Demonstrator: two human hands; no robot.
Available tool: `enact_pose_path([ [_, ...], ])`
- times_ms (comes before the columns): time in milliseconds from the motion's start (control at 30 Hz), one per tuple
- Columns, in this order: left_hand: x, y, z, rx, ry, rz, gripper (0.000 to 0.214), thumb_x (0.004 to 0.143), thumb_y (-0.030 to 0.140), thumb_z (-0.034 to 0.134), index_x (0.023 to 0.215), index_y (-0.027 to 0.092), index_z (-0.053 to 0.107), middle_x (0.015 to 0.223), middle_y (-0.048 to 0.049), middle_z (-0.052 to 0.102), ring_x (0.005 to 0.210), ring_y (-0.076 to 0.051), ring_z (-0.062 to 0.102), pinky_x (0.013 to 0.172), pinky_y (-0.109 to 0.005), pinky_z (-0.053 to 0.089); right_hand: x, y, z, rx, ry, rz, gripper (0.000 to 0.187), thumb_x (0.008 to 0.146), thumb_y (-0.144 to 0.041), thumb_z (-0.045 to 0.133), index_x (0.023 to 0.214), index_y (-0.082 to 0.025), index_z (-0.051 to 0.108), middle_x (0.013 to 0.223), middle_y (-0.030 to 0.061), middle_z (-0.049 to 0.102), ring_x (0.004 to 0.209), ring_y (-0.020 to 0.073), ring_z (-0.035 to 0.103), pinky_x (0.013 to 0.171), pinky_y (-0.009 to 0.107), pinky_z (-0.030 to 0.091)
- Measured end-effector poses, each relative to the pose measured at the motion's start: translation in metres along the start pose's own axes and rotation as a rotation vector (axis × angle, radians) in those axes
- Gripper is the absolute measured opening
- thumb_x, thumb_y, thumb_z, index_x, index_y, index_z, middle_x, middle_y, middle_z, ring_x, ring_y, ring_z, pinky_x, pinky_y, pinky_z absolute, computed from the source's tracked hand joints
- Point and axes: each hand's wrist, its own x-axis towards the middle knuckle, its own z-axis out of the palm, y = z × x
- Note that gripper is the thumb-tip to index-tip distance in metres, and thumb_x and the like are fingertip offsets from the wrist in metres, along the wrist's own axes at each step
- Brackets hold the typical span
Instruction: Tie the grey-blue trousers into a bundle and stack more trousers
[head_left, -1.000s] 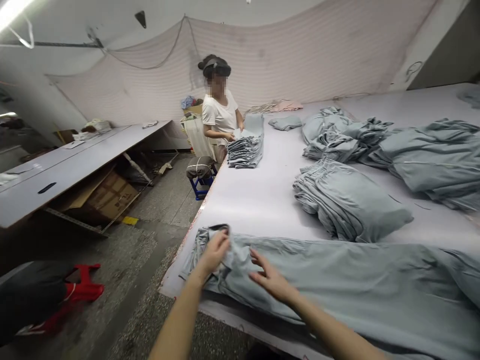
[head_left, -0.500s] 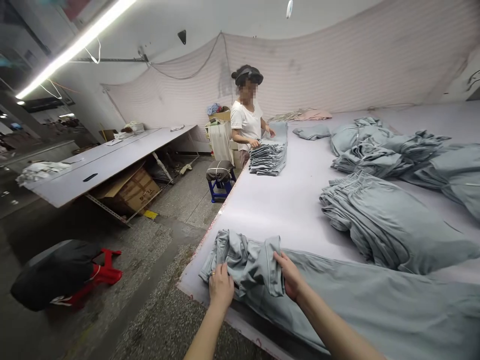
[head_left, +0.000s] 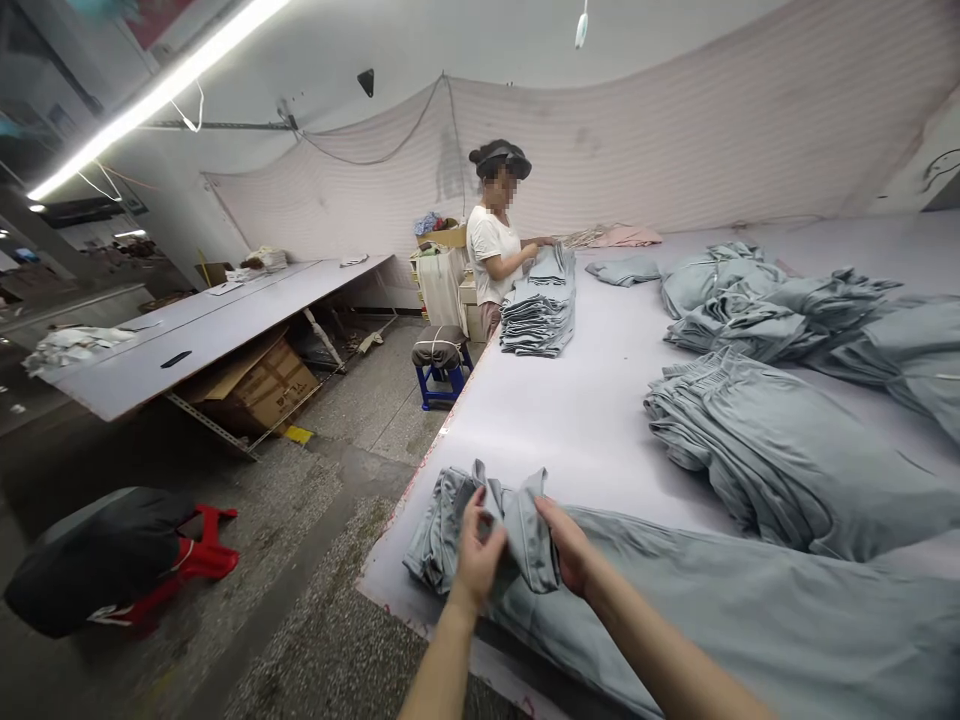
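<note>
Grey-green trousers (head_left: 675, 570) lie lengthwise along the near edge of the table, with their left end bunched up in folds. My left hand (head_left: 478, 555) is at this bunched end, fingers and thumb curled around a raised fold; the fingertips are slightly blurred. On the right side of the same folds, my right hand (head_left: 566, 545) pinches a turned-up part of the cloth between thumb and fingers. The lower layers of the bunched cloth are partly hidden behind my left hand.
Grey-green garment piles (head_left: 787, 450) lie to the right on the table (head_left: 570, 410). Across it, a co-worker (head_left: 491, 240) handles a folded stack (head_left: 536, 315). Left are a blue stool (head_left: 441, 375), a red stool (head_left: 202, 550) with a dark cover, and another table (head_left: 172, 330).
My left hand has moved up and right from the near edge of the bunched cloth to a raised fold. My right hand shifts slightly left. The co-worker's hands have moved onto the folded stack.
</note>
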Motion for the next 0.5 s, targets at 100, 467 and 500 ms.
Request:
enact_pose_path([
  [100, -0.024, 0.011, 0.019, 0.169, -0.192, 0.242, 0.024, 0.067, 0.007, 0.051, 0.085, 0.021, 0.056, 0.141, -0.011, 0.049, 0.132, -0.025, 0.043, 0.11, -0.044, 0.035, 0.005, -0.001, 0.005, -0.112, 0.002, 0.098, 0.035, 0.068, -0.049, 0.072, 0.085, -0.023, 0.056, 0.064, -0.0049, 0.058, 0.058, 0.0128, 0.056, 0.05, 0.022, 0.043],
  [467, -0.034, -0.052, -0.021, 0.724, 0.211, 0.02, 0.048, 0.068, 0.004, 0.055, 0.114, 0.016, 0.059, 0.137, -0.0172, 0.05, 0.133, -0.035, 0.038, 0.112, -0.057, 0.025, 0.022, 0.002, 0.009, -0.155, -0.036, 0.076, 0.029, 0.063, -0.019, 0.059, 0.092, -0.021, 0.057, 0.065, -0.0033, 0.061, 0.058, 0.0134, 0.055, 0.056, 0.025, 0.045],
  [500, -0.029, -0.058, -0.028, 0.762, 0.218, 0.002, 0.05, 0.064, 0.003, 0.057, 0.112, 0.017, 0.061, 0.137, -0.0158, 0.051, 0.131, -0.035, 0.04, 0.112, -0.055, 0.027, 0.023, 0.001, 0.016, -0.161, -0.075, 0.057, 0.033, 0.063, -0.019, 0.058, 0.096, -0.021, 0.057, 0.069, -0.0026, 0.063, 0.06, 0.0139, 0.056, 0.058, 0.025, 0.045],
])
